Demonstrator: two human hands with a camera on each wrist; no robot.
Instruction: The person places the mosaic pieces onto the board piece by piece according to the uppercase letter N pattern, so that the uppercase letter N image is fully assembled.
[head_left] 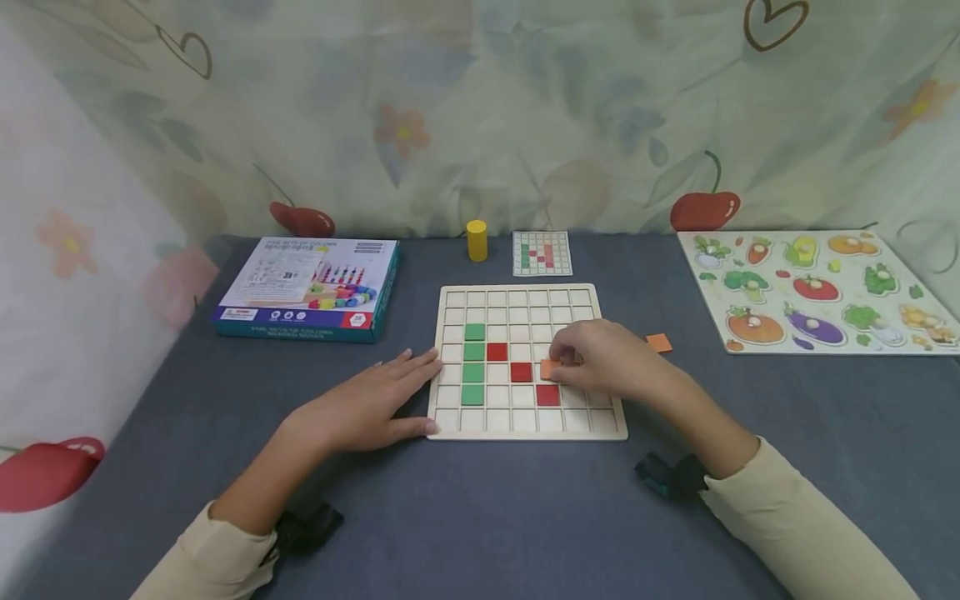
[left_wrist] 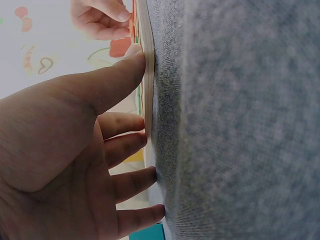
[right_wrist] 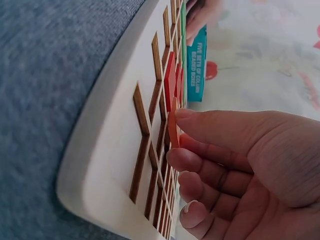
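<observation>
A wooden grid board (head_left: 525, 436) lies flat on the dark cloth. Several green square tiles (head_left: 473, 352) form a column on its left side, and three red tiles (head_left: 521, 372) step diagonally down to the right from there. My right hand (head_left: 611, 358) pinches an orange tile (right_wrist: 173, 125) between thumb and fingertips, just above the lowest red tile's row. Part of the board's right side is hidden beneath that hand. My left hand (head_left: 367, 408) has its fingers spread, with thumb and fingertips touching the board's left edge.
Another orange tile (head_left: 659, 342) lies right of the board. Behind the board are a small pattern card (head_left: 542, 254) and a yellow cylinder (head_left: 477, 241). A beaded-boxes package (head_left: 307, 287) sits at left, a vegetable picture board (head_left: 817, 292) at right. A printed curtain (head_left: 480, 108) hangs behind.
</observation>
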